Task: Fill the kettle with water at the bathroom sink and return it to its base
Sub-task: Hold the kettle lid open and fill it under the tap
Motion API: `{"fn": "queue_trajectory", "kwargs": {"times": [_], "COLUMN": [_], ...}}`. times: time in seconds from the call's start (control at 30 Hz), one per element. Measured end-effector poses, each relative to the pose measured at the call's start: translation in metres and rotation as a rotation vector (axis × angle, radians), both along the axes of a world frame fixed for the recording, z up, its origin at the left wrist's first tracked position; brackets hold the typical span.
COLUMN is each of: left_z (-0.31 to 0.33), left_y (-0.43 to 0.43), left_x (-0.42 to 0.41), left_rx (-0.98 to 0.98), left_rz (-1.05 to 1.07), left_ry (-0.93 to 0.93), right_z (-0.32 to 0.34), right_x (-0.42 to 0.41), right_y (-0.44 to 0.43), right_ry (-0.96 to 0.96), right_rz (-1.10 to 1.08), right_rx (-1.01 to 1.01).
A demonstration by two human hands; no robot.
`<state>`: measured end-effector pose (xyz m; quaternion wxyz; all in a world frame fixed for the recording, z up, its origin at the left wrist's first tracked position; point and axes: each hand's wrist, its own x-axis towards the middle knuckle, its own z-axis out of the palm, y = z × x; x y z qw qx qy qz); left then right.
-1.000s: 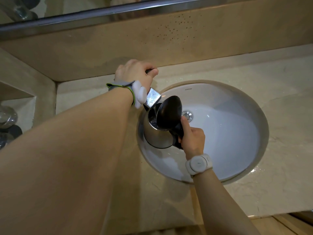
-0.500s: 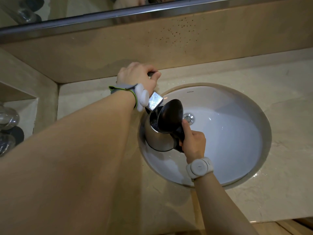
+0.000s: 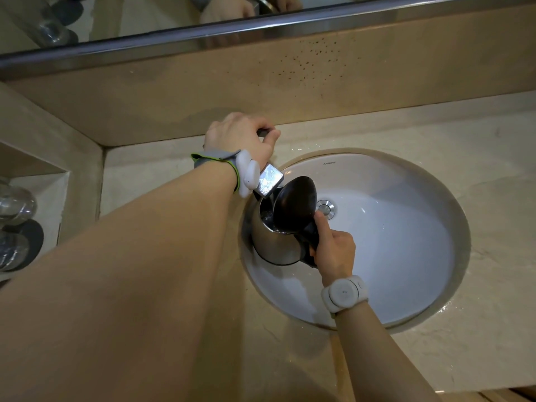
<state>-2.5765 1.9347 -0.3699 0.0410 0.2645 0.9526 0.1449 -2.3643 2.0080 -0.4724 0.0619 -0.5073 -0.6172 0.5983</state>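
Shiny steel kettle [image 3: 275,242], lid up, sits under the tap [image 3: 271,179], gripped by the right hand [image 3: 333,250]. Left hand [image 3: 240,137] wraps the tap handle near the sink [image 3: 406,227] edge; open bowl lies right of both hands.

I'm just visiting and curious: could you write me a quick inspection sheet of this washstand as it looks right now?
Surface: beige stone counter, wet specks near the white basin.
Job's things: steel kettle held inside the basin, dark lid flipped open, mouth under the chrome tap spout; water flow too hard to make out.
Clutter: glasses on dark coasters in the side niche.
Hands: left hand grips the tap lever; right hand holds the kettle handle.
Cables: nothing seen.
Surroundings: mirror above a speckled backsplash.
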Motion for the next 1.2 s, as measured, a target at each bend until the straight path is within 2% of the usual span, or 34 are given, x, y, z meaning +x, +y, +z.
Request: {"fn": "queue_trajectory", "kwargs": {"times": [1.2], "left_z": [0.0014], "left_y": [0.0002], "left_x": [0.0024], "left_rx": [0.021], "left_rz": [0.011], "left_ry": [0.011], "right_z": [-0.0020], "right_x": [0.0058], "right_y": [-0.0037], "right_ry": [-0.030], "right_rz": [-0.013], "right_rx": [-0.008]}}
